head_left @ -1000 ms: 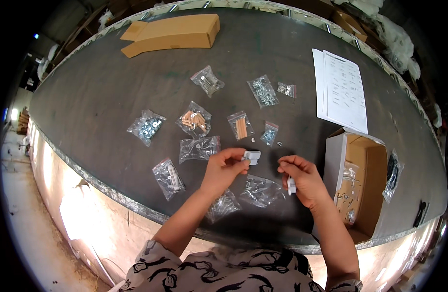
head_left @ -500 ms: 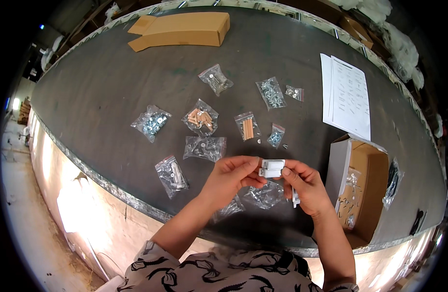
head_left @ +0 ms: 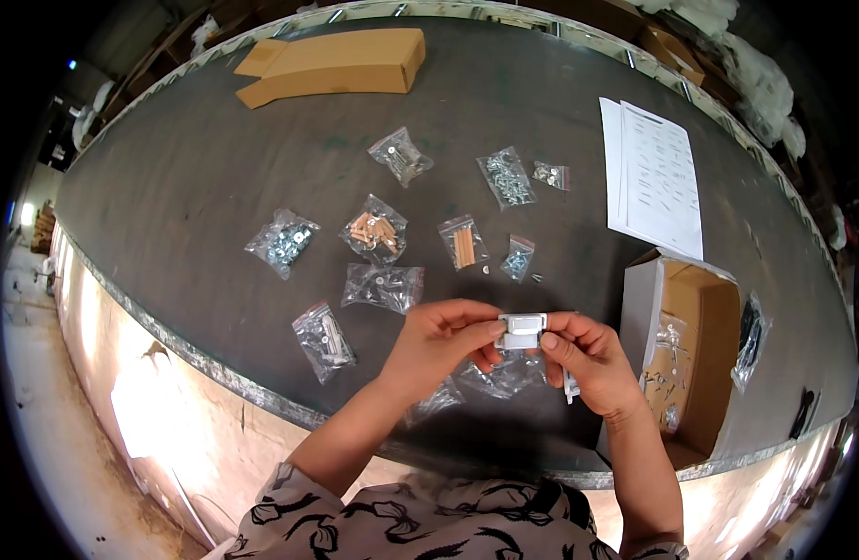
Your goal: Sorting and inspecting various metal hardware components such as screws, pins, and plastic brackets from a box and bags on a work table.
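Note:
Above the dark table, a small white plastic fitting (head_left: 522, 331), made of two rectangular pieces side by side, is pinched between both my hands. The fingers and thumb of my left hand (head_left: 441, 338) grip its left end. My right hand (head_left: 590, 362) has its thumb and fingertips on the right end. Another white piece (head_left: 570, 385) pokes out below the right hand's curled fingers; most of it is hidden. Under my hands lie a crumpled clear bag (head_left: 504, 376) and a second bag (head_left: 437, 401), both partly covered.
Several hardware bags lie ahead, among them washers (head_left: 283, 243), short wooden dowels (head_left: 374, 230), longer dowels (head_left: 463, 246) and screws (head_left: 507, 177). A bag with white parts (head_left: 324, 343) lies left. An open carton (head_left: 639, 313) with loose screws stands right, near printed sheets (head_left: 661, 177). A flat brown box (head_left: 336, 67) lies far back.
The white fitting has tilted slightly between my fingers, so more of its lower piece shows. The view has shifted a little; the bags and boxes lie as before.

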